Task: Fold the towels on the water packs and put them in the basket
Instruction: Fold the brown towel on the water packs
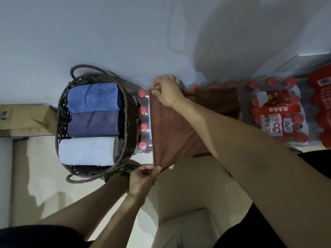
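On top of the water packs (275,111), partly hidden, a brown towel (172,129) lies with its long edge running away from the person. Beside it, the wicker basket (129,111) holds three folded towels (91,111). Right hand (166,92) pinches the far corner, left hand (143,178) the near corner.

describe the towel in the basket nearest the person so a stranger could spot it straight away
Find the dark woven basket beside the red-capped water packs. Three folded towels lie in a row inside. The white towel is the pale one with no lettering; the others are blue and purple.
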`<state>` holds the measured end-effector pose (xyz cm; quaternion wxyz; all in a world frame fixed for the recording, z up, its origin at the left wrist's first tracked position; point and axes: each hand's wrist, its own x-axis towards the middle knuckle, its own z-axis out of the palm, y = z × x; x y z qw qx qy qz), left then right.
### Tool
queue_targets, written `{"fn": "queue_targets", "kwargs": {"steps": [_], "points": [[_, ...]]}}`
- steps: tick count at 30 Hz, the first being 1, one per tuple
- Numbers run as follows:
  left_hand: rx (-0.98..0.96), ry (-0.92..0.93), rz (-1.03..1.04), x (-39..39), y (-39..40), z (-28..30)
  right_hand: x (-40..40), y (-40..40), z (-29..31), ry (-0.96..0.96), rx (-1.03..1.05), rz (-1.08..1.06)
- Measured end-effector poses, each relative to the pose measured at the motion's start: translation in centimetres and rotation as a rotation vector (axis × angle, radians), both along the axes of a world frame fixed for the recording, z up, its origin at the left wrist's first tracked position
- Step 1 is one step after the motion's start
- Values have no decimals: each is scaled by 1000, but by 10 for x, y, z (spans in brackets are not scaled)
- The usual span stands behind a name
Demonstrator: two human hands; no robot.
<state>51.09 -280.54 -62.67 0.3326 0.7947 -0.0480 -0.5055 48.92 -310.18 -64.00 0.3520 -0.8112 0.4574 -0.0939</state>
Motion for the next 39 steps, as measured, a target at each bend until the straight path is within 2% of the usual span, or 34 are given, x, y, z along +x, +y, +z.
{"fn": "queue_targets", "kwargs": {"steps": [2,4,6,7,8,9,13,15,17,21,25,28,33,36,39], "points": [[92,-15,-74,3,-3,0,-2,0,-1,17,-39,18],[243,-5,-251,6,-9,3,-8,-2,2,0,-57,43],[422,-102,-671,9,-19,13,-19,-5,6,-51,-69,48],[464,-210,-864,8,-28,20,-27,-8,9,-79,-72,35],[438,-330,-962,5,-40,30,-37,-10,12,-111,-66,5],[345,-420,-962,1,-55,39,-46,-12,15,-152,-46,-53],[-217,-642,-717,-23,-130,64,-88,-22,35,-295,118,-447],[-392,-700,-755,-39,-168,66,-115,-18,47,-386,125,-650],[-462,-715,-914,-56,-203,62,-145,-2,56,-477,110,-810],[-517,-717,-1166,-84,-253,50,-202,48,52,-446,152,-977],[-350,-708,-1414,-97,-276,27,-230,86,37,-346,217,-1066],[-286,-757,-1434,-99,-282,16,-238,105,28,-243,272,-1017],[-257,-714,-1451,-98,-286,13,-242,125,20,-55,285,-844],[-256,-718,-1451,-99,-285,14,-242,135,14,68,232,-804],[-260,-720,-1459,-100,-285,16,-241,147,10,-7,243,-867]]}}
